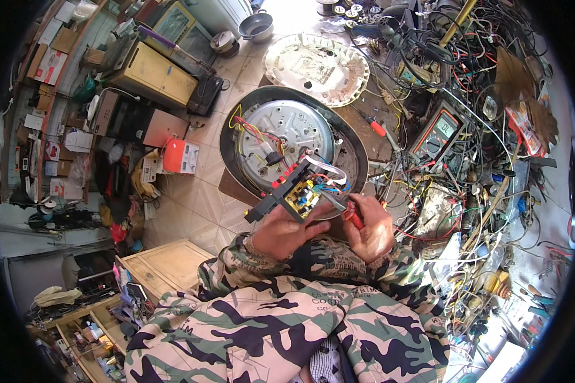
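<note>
My left hand (pixel 281 233) grips a black control module with a yellow circuit board (pixel 301 198), red buttons and several wires. My right hand (pixel 370 233) is closed on a red-handled tool (pixel 352 214), likely a screwdriver, whose metal shaft reaches toward the board. The module is over the near edge of an open oval appliance housing (pixel 229 147) with a round silver metal plate (pixel 284 121) and coloured wires inside. A detached white oval cover (pixel 315 57) lies behind the housing. A red-handled screwdriver (pixel 377 127) rests to the right of the housing.
A multimeter (pixel 436 131) sits among tangled cables and parts on the right. On the left are shelves of boxes (pixel 64 140), a yellow cabinet (pixel 160 73) and an orange-and-white box (pixel 180 155). A wooden cabinet (pixel 160 262) stands at lower left; a grey pan (pixel 255 27) is at the back.
</note>
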`<state>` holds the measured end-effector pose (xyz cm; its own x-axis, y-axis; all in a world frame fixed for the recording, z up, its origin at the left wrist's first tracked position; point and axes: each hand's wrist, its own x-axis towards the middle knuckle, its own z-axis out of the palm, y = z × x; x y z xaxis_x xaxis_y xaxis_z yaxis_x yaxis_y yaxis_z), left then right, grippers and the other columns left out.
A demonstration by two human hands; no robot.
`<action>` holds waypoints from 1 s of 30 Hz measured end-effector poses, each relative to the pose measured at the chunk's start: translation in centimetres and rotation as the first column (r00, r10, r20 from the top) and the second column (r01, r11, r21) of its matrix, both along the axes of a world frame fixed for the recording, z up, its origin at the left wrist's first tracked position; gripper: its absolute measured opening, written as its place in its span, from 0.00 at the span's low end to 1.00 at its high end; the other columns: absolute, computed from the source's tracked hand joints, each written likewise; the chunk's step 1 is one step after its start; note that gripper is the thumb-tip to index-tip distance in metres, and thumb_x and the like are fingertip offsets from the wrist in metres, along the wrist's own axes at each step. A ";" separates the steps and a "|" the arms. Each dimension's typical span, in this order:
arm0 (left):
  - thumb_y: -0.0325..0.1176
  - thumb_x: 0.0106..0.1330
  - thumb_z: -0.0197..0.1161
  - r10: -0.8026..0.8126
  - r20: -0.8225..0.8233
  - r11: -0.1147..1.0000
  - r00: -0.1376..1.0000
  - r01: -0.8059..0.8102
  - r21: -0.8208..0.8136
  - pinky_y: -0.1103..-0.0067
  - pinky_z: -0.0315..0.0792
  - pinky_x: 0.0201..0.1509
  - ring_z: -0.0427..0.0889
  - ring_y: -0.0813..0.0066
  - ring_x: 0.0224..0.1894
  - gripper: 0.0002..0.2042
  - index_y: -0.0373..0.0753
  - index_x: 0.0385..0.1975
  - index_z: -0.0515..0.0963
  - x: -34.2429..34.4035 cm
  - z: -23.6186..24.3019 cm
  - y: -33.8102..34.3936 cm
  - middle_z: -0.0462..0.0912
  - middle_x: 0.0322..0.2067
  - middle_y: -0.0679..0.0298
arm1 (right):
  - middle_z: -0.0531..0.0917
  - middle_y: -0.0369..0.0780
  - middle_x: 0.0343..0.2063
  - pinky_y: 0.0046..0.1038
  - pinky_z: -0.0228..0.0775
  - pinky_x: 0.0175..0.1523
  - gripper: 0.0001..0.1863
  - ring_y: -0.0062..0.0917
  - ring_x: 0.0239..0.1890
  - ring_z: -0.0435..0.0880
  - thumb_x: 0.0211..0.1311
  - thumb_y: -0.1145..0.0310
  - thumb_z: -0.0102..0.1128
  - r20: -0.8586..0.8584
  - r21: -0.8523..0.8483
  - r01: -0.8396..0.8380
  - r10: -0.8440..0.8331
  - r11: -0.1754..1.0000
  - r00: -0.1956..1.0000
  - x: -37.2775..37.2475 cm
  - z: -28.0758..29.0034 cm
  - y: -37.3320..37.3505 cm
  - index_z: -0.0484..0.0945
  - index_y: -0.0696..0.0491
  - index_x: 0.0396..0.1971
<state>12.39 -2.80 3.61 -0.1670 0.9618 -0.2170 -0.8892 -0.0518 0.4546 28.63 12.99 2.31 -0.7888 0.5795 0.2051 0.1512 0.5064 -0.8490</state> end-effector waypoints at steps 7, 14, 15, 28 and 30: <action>0.41 0.67 0.65 0.272 0.045 0.952 0.961 -0.275 0.130 0.53 0.50 0.79 0.57 0.53 0.75 0.38 0.41 0.74 0.55 1.3 -1.0 1.6 0.62 0.71 0.56 | 0.77 0.49 0.31 0.41 0.73 0.37 0.14 0.47 0.32 0.80 0.53 0.76 0.65 0.053 0.049 0.061 -0.063 0.997 0.997 -0.8 0.6 -2.4 0.77 0.58 0.41; 0.57 0.72 0.53 0.330 0.053 0.941 0.942 -0.333 0.052 0.51 0.55 0.77 0.62 0.51 0.72 0.37 0.37 0.72 0.58 1.6 -1.3 2.2 0.62 0.70 0.51 | 0.77 0.51 0.28 0.45 0.72 0.35 0.10 0.52 0.30 0.80 0.56 0.75 0.64 0.132 -0.111 0.109 -0.094 0.988 0.987 -1.9 1.0 -5.1 0.72 0.57 0.36; 0.60 0.73 0.50 0.327 0.000 0.939 0.945 -0.325 0.112 0.49 0.57 0.75 0.64 0.50 0.71 0.37 0.38 0.72 0.59 1.6 -1.4 2.3 0.63 0.70 0.51 | 0.77 0.51 0.27 0.45 0.72 0.35 0.10 0.52 0.30 0.80 0.56 0.76 0.64 0.152 -0.125 0.120 -0.101 0.985 0.983 -2.1 1.2 -5.2 0.72 0.57 0.36; 0.63 0.69 0.52 0.493 0.001 0.862 0.870 -0.489 -0.131 0.60 0.72 0.61 0.75 0.58 0.57 0.37 0.39 0.68 0.63 1.6 -1.0 3.6 0.74 0.59 0.53 | 0.78 0.55 0.26 0.47 0.72 0.35 0.09 0.58 0.31 0.80 0.58 0.77 0.58 0.156 -0.345 0.163 -0.115 0.924 0.981 -4.4 0.4 -6.5 0.70 0.59 0.37; 0.62 0.69 0.51 0.539 -0.070 0.829 0.839 -0.543 -0.132 0.60 0.74 0.59 0.76 0.58 0.56 0.36 0.39 0.67 0.65 1.5 -0.1 4.5 0.75 0.57 0.53 | 0.78 0.54 0.25 0.45 0.72 0.34 0.09 0.57 0.30 0.80 0.59 0.77 0.57 0.106 -0.357 0.153 -0.123 0.922 0.987 -4.8 0.2 -6.3 0.70 0.59 0.38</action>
<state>13.86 1.71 3.52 -0.6599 0.6752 -0.3295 -0.7240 -0.4545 0.5189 23.79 6.66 2.51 -0.7005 0.7066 -0.0996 0.2721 0.1355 -0.9527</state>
